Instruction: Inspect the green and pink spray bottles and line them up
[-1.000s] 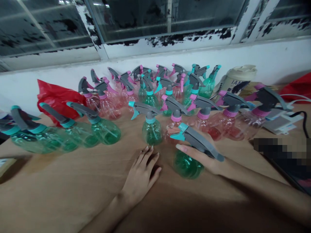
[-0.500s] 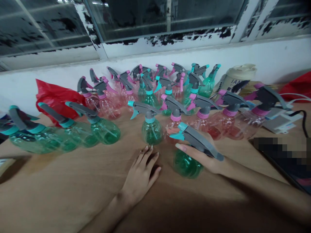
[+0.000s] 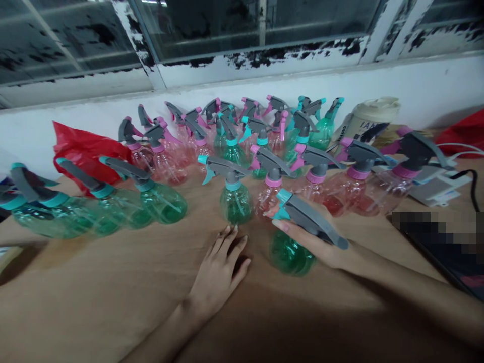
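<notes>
On the near part of the tabletop point(image 3: 113, 292), the left hand point(image 3: 215, 275) lies palm down just as before, its fingers slightly apart and holding nothing. The right hand point(image 3: 328, 256) keeps its fingers clamped around the neck of the held sprayer point(image 3: 291, 254), a green one, upright to the right of the left hand. A fingertip has dropped lower against its trigger point(image 3: 282, 213), which sits closer to the neck than half a second ago. The rest matches, bar a slight shift of the whole view.

A dark slab point(image 3: 438, 257), partly pixelated, lies at the right edge. Just beyond the left fingertips stands a lone green sprayer point(image 3: 236, 201), blocking the way forward; pink sprayers point(image 3: 344, 194) line up behind the right hand. Green sprayers point(image 3: 164, 201) crowd toward the left edge, with a red bag point(image 3: 83, 156) behind. A mixed cluster point(image 3: 202, 151) and a cup point(image 3: 372, 118) stand along the far edge, by the wall point(image 3: 75, 113).
</notes>
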### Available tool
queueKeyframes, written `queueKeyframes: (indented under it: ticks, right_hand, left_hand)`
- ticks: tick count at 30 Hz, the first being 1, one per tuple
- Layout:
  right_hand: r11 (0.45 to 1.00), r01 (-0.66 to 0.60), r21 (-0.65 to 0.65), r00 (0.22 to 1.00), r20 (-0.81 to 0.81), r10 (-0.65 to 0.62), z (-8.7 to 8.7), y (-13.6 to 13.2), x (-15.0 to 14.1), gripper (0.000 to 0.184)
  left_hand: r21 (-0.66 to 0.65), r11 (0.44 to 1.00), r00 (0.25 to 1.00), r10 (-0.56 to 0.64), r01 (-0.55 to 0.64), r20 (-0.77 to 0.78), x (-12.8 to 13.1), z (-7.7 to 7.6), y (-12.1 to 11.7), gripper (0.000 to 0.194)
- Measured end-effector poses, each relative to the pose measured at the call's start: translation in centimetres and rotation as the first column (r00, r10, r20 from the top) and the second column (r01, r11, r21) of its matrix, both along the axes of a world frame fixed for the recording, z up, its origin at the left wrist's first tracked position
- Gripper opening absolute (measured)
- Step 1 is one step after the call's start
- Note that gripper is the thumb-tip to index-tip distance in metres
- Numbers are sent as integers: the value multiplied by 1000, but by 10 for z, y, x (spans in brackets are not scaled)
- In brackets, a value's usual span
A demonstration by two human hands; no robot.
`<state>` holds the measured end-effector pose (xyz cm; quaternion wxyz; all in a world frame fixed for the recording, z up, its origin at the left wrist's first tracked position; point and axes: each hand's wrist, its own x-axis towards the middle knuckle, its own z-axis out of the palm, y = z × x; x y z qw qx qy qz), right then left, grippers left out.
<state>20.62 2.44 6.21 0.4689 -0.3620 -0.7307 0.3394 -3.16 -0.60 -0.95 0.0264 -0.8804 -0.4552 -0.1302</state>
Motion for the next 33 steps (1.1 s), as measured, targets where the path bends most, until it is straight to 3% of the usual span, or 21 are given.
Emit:
queueKeyframes:
  ticks: [10,21,33]
  right_hand:
    - [997,52,56,998,32,-54,-2,1,-1,7]
    - [1000,27,-5,1000,-5,-27,-5,-1,0,38]
    - [999,36,30,999,-8,-36,-4,0,0,31]
  left_hand:
    - [5,1000,1000,2,-2,-13,1,0,0,38]
    - [2,1000,1000,1,-1,-4,0,1,0,37]
    - [12,1000,1000,-5,5,-14,0,-1,-1,39]
